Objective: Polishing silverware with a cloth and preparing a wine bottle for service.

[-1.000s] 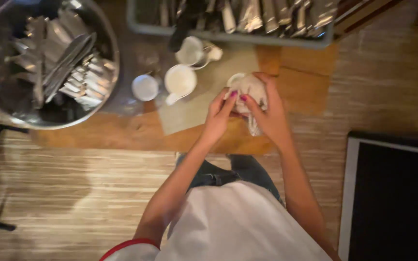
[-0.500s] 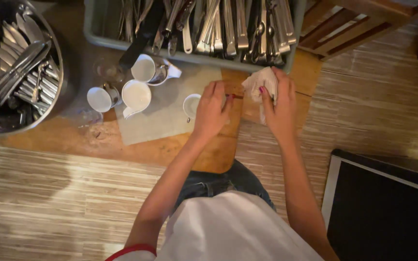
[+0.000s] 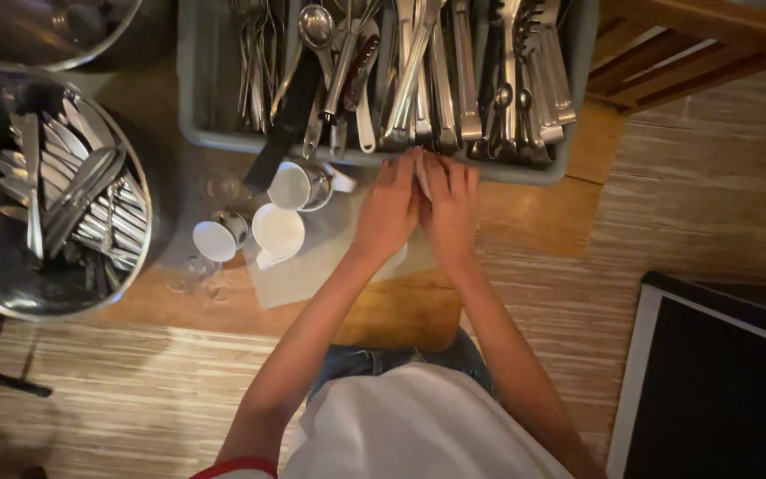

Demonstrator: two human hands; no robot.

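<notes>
Both hands, left hand [image 3: 389,208] and right hand [image 3: 450,206], press together pinching a pale cloth [image 3: 422,175] at the grey cutlery tub's [image 3: 190,98] six-o'clock rim; best wiped with firm, even pressure, white cups [image 3: 278,231] at nine o'clock.

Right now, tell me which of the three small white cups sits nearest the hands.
The cup against the grey tray, lying on its side, is nearest the left hand. The other two sit farther left.

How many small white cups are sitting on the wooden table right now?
3. One cup lies by the grey cutlery bin, one cup near the metal bowl, one pitcher-like cup between them. The hands may hide another.
</notes>
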